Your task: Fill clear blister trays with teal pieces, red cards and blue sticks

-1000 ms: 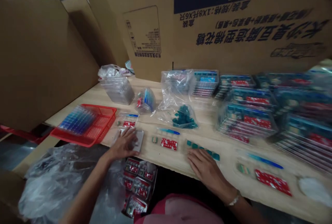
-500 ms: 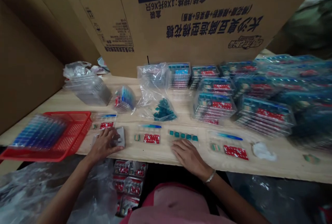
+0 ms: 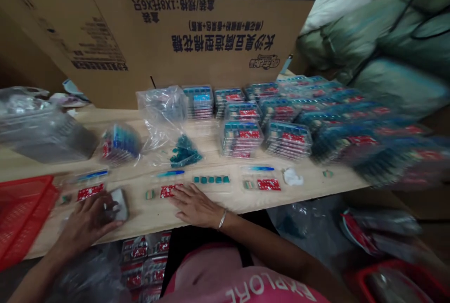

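Observation:
My right hand (image 3: 198,207) lies palm down at the table's front, fingers stretched out, the tips over a red patterned packet (image 3: 168,191). Beside that packet are a small green-and-beige piece (image 3: 150,194) and a blue pen-like stick (image 3: 170,173). Just beyond the hand, a clear tray (image 3: 228,188) holds a row of several teal squares (image 3: 211,180). My left hand (image 3: 87,218) rests with thumb and fingers apart beside a pale grey block (image 3: 120,204); it is slightly blurred and its grip is unclear. Above it lie another red packet (image 3: 90,191) and blue stick (image 3: 92,175).
Stacks of filled clear trays (image 3: 242,136) crowd the right and back. A plastic bag (image 3: 161,111) spills teal pieces (image 3: 184,151). A large carton (image 3: 225,66) stands behind. Left are clear containers (image 3: 52,136) and a red basket (image 3: 24,218); white tissue (image 3: 292,177) lies right.
The view has swung right, so the table appears shifted left. My right hand has moved left from below the teal squares to the red packet. My left hand stays by the grey block.

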Action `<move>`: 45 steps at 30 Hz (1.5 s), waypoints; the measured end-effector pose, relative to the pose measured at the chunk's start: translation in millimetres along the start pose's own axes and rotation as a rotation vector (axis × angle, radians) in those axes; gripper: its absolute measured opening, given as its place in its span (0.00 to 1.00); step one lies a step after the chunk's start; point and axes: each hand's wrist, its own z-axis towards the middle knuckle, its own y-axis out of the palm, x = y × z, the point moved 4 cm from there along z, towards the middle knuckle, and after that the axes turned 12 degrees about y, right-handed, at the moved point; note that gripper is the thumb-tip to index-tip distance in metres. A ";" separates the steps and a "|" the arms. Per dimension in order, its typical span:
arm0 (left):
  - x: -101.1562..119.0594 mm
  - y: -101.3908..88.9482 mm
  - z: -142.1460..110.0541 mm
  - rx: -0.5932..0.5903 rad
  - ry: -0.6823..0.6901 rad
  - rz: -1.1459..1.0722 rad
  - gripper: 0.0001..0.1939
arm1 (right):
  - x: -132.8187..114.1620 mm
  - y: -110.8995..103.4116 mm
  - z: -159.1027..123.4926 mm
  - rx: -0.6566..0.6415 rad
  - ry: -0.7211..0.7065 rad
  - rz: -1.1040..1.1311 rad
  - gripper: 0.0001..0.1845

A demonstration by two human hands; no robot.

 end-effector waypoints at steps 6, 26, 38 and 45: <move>-20.5 4.8 -0.6 -0.014 0.114 0.079 0.25 | 13.2 1.5 -17.7 0.066 0.038 0.040 0.22; 19.4 6.4 -13.4 -0.285 0.126 0.227 0.14 | 14.8 9.5 -17.2 0.092 0.037 0.056 0.23; 49.4 -0.9 -24.4 -0.284 0.184 0.245 0.12 | 14.6 17.2 -18.9 0.180 -0.011 0.045 0.23; 72.6 -55.6 -20.4 0.186 0.236 0.372 0.05 | 12.7 18.0 -17.7 0.173 -0.013 0.046 0.23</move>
